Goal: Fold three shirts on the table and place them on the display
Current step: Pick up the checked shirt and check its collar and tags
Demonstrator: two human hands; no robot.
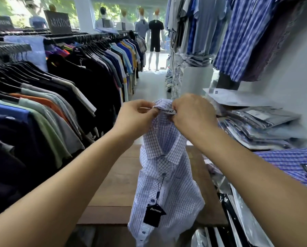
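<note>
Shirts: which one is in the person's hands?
The white fine-checked shirt with the black swing tag; left hand and right hand pinch its collar. The bolder blue plaid shirt lies apart at right.

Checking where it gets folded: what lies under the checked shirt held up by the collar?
A wooden table shows beneath the checked shirt, on both sides of it. The stretch directly under the cloth is covered.

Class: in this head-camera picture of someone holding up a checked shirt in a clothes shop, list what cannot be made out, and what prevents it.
All in the head view:
1. Hem of the checked shirt: cut off by the bottom edge.
2. Top of its collar: covered by the left hand and right hand, which pinch it.
3. Any fine print on the black hang tag: too small.
4. Number of bagged shirts at right: blurred and overlapping.
</note>
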